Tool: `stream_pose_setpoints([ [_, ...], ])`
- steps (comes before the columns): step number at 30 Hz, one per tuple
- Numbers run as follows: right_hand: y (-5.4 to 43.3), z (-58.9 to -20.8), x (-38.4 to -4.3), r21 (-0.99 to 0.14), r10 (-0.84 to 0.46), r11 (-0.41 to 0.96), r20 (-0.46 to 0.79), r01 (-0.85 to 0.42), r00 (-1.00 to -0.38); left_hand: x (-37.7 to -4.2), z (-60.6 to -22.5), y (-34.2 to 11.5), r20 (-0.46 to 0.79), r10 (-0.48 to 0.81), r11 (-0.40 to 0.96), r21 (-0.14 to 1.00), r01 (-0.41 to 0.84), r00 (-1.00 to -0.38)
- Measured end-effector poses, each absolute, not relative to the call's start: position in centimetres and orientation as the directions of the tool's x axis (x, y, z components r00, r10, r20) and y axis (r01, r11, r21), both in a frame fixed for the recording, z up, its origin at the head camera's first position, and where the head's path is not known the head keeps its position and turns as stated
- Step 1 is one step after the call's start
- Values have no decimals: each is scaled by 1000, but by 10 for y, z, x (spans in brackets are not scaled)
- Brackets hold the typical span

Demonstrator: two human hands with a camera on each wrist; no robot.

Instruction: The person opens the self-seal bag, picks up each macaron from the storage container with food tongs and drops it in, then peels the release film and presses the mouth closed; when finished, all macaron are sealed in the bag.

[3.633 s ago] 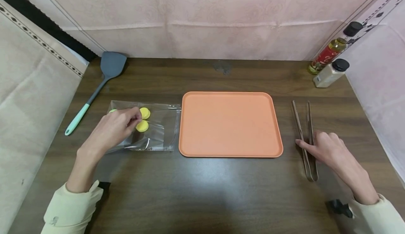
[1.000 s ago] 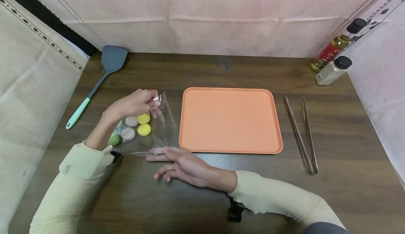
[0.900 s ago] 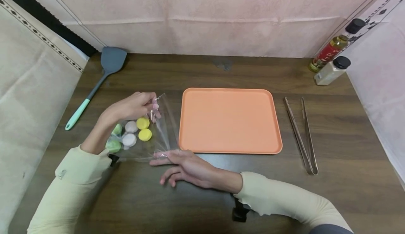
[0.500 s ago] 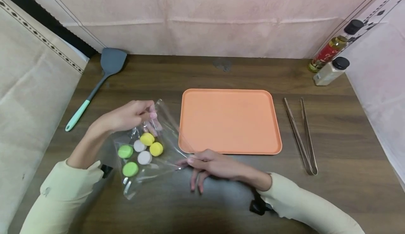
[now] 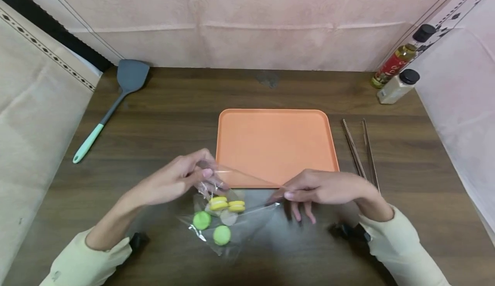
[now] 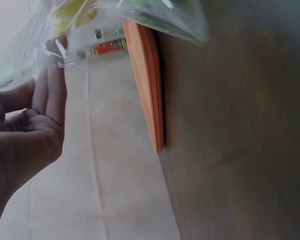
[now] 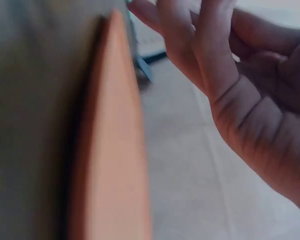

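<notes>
A clear plastic bag [image 5: 253, 221] hangs between both hands in front of the orange tray [image 5: 274, 144]. My left hand [image 5: 170, 181] pinches its upper left edge; in the left wrist view, thumb and fingers meet at the film. My right hand [image 5: 328, 187] pinches the bag's right corner, with the lower fingers hanging loose. Inside the bag's lower left part lie macarons: yellow ones [image 5: 218, 203], green ones [image 5: 222, 235] and a pale one [image 5: 228, 217] partly hidden. In the right wrist view, my right hand [image 7: 230, 85] shows, but the bag does not.
Metal tongs [image 5: 353, 148] lie right of the tray, partly behind the right wrist. A spatula [image 5: 112, 108] with a mint handle rests at the left. An oil bottle [image 5: 394, 65] and a black-capped shaker [image 5: 398, 87] stand at the back right.
The right hand left the tongs and took the bag's edge. Both hands have carried the bag from left of the tray to its front, stretching the top edge and tilting the macarons downward.
</notes>
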State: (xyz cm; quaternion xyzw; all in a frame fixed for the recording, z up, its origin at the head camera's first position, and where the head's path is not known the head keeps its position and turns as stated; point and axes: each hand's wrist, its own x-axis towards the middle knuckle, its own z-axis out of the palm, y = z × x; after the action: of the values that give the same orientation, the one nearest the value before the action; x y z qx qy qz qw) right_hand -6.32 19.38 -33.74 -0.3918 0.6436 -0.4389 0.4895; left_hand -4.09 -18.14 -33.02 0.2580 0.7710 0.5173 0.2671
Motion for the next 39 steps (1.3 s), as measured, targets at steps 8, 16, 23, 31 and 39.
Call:
stream_pose_setpoints([
  [8, 226, -305, -73, -915, -974, 212, -170, -343, -149, -23, -336, -158, -52, 752, 131, 989, 72, -658],
  [16, 249, -285, -80, -913, -980, 171, -118, -370, -161, -17, -330, -139, 22, 756, 39, 996, 80, -654],
  [23, 265, -279, -80, -912, -982, 135, -70, -387, -177, -18, -324, -124, 80, 772, -45, 996, 71, -631],
  [31, 271, -271, -77, -897, -975, 160, -78, -411, -209, -10, -325, -119, 197, 710, -59, 973, 222, -676],
  [39, 274, -271, -75, -861, -978, 121, -18, -493, -209, -4, -339, -104, 279, 565, -164, 960, 225, -777],
])
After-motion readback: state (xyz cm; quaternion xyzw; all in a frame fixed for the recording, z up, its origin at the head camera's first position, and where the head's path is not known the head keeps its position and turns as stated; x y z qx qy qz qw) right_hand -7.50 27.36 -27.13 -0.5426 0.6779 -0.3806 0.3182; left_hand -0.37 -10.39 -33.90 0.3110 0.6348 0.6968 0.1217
